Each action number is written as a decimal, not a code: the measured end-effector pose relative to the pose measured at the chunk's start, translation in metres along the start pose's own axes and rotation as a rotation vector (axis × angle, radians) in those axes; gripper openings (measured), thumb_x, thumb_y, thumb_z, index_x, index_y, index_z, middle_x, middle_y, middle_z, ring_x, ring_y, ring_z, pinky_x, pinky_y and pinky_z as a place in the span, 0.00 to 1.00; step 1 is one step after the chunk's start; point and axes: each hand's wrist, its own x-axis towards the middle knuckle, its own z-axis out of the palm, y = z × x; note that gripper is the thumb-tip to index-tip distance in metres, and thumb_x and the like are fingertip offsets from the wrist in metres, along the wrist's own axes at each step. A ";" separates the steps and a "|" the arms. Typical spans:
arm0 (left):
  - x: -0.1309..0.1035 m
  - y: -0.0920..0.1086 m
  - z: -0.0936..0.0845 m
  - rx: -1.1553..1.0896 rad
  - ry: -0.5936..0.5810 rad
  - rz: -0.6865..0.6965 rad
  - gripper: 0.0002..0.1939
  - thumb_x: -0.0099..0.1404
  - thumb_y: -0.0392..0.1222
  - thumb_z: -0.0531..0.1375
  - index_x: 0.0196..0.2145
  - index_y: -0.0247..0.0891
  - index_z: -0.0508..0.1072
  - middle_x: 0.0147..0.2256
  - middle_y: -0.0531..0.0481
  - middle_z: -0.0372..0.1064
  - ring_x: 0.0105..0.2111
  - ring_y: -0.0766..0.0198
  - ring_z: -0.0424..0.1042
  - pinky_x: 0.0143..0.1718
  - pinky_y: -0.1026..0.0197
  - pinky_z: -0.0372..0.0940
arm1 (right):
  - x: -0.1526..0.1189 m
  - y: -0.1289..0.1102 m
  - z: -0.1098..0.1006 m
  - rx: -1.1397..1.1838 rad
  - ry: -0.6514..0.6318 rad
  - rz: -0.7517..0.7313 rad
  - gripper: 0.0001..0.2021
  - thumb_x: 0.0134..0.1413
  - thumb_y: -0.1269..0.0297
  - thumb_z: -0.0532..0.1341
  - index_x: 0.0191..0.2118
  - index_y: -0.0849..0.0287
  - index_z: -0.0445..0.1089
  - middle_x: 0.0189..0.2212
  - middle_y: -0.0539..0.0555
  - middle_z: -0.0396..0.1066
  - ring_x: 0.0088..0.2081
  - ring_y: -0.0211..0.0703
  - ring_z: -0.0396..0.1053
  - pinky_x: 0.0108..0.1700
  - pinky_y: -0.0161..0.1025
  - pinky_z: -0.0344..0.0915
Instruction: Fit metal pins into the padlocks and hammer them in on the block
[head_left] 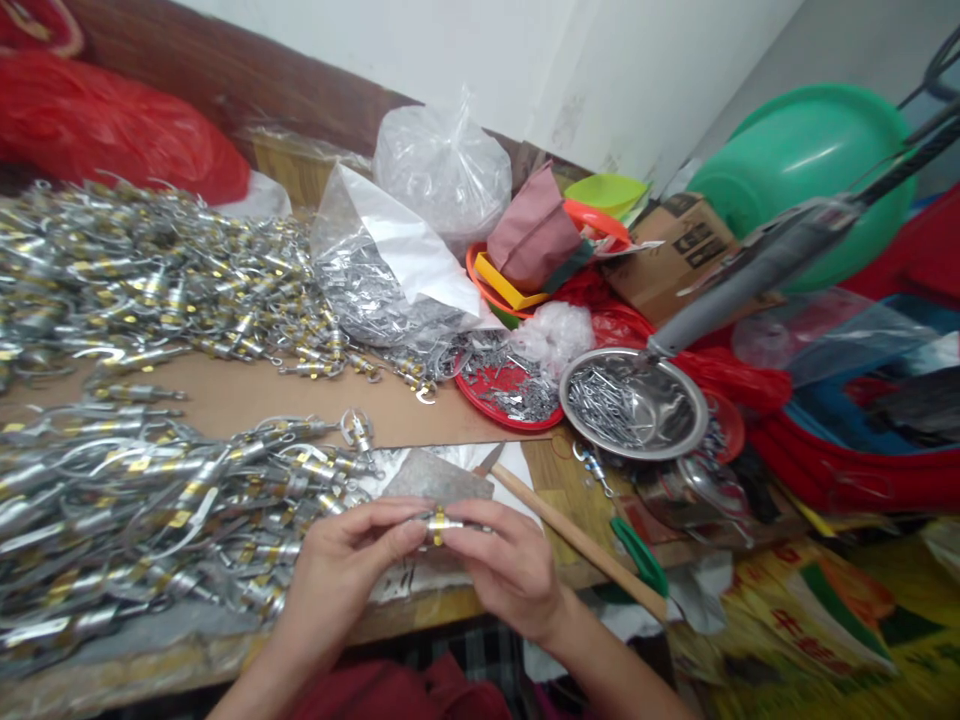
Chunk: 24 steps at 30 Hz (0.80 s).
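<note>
A small silver metal fitting with a yellow band [439, 526] is held between both hands above the table's front edge. The fingers of my left hand [352, 555] pinch its left end. On the other end, the fingers of my right hand [510, 565] are closed. Just behind the hands lies a flat grey metal block [435, 476] on white paper. A hammer with a wooden handle [585, 540] slants toward the lower right, its head partly behind the block. Similar silver and yellow fittings [172, 500] are heaped beside my left hand.
A larger pile of fittings [150, 270] covers the back left. Behind the block are a red tray [502, 385] of small metal pieces and a steel bowl [694, 420] of pins. A grey tool arm [757, 270] leans over the bowl. Green-handled scissors [637, 555] lie at right.
</note>
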 end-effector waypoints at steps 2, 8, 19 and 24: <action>-0.001 0.003 -0.001 -0.009 -0.034 0.008 0.04 0.49 0.42 0.63 0.26 0.43 0.77 0.33 0.52 0.76 0.37 0.62 0.72 0.39 0.66 0.66 | 0.001 0.001 -0.006 -0.124 -0.048 -0.187 0.11 0.52 0.78 0.54 0.39 0.64 0.69 0.37 0.60 0.71 0.41 0.42 0.69 0.39 0.36 0.68; -0.003 0.013 0.000 0.008 -0.052 -0.002 0.04 0.50 0.42 0.62 0.25 0.41 0.76 0.33 0.51 0.75 0.36 0.62 0.72 0.40 0.64 0.64 | 0.011 -0.001 -0.020 -0.307 -0.169 -0.423 0.08 0.53 0.76 0.54 0.37 0.68 0.70 0.36 0.58 0.73 0.43 0.45 0.68 0.40 0.37 0.69; -0.006 0.017 -0.005 0.178 -0.092 0.083 0.06 0.52 0.44 0.60 0.23 0.42 0.75 0.36 0.50 0.73 0.39 0.58 0.69 0.44 0.60 0.59 | 0.005 0.000 -0.012 -0.190 -0.078 -0.304 0.09 0.54 0.75 0.54 0.37 0.66 0.71 0.35 0.60 0.73 0.39 0.43 0.70 0.36 0.37 0.69; -0.005 0.016 -0.004 0.104 -0.152 0.058 0.06 0.54 0.43 0.59 0.24 0.42 0.74 0.32 0.53 0.73 0.35 0.63 0.70 0.39 0.65 0.61 | -0.001 -0.002 -0.007 -0.145 -0.015 -0.234 0.10 0.53 0.75 0.53 0.37 0.65 0.71 0.34 0.60 0.73 0.35 0.42 0.70 0.33 0.37 0.68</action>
